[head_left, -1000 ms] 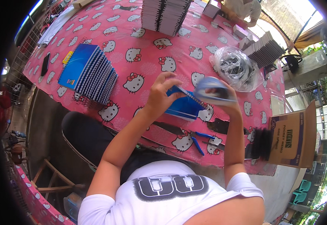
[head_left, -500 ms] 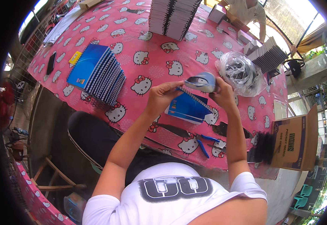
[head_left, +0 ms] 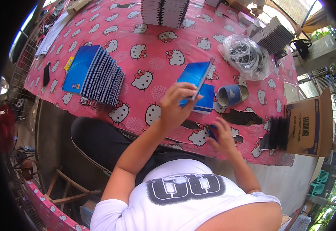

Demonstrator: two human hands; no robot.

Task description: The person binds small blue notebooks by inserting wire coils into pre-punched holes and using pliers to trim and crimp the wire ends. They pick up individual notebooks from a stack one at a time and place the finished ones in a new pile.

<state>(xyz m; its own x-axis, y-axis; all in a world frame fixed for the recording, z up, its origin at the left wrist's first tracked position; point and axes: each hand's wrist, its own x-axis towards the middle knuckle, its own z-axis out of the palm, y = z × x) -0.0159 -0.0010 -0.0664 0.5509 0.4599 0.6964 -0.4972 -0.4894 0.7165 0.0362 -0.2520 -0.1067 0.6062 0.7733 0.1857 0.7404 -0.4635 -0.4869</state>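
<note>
My left hand (head_left: 179,101) is closed on the lower edge of a blue-covered spiral notebook (head_left: 195,74), which it holds tilted up above the table. Beneath it lie more blue notebooks (head_left: 206,101). Near the table's front edge, my right hand (head_left: 225,139) has its thumb and fingers around blue-handled pliers (head_left: 212,131), mostly hidden by the hand. A light-blue and grey cup-like round object (head_left: 229,95) lies on its side, right of the notebooks.
A tall stack of blue notebooks (head_left: 93,75) stands left, by a phone (head_left: 46,74). More stacks (head_left: 164,13) rise at the back. A plastic bag of black coils (head_left: 247,57) lies right, with an open cardboard box (head_left: 306,125) at the edge. Dark torn patches (head_left: 243,117) mark the pink tablecloth.
The round object has gone from between my hands to the table at right. My right hand has come down to the pliers. My left hand now holds the notebook raised.
</note>
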